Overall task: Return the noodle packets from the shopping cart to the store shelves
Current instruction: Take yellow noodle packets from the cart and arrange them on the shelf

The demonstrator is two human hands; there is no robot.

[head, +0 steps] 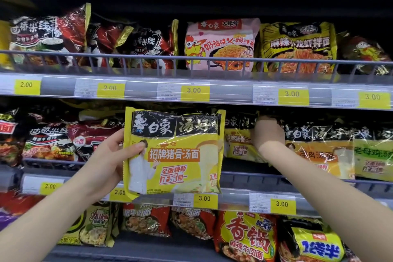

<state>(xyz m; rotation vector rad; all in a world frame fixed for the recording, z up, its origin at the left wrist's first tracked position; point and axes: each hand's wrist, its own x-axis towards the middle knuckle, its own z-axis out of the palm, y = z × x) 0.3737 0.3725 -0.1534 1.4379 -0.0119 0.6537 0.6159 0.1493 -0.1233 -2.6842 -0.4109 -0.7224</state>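
- A left hand (110, 155) grips a yellow noodle packet (173, 152) upright before the middle shelf (234, 194).
- The right hand (268, 133) reaches among matching shelved packets (238, 140).

Two bare forearms, no sleeves in view, bare hands (110, 155), right one (269, 132) blurred

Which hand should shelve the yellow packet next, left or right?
Left, probably. The left hand already grips the yellow noodle packet in front of the middle shelf; the right hand is at the matching shelved packets.
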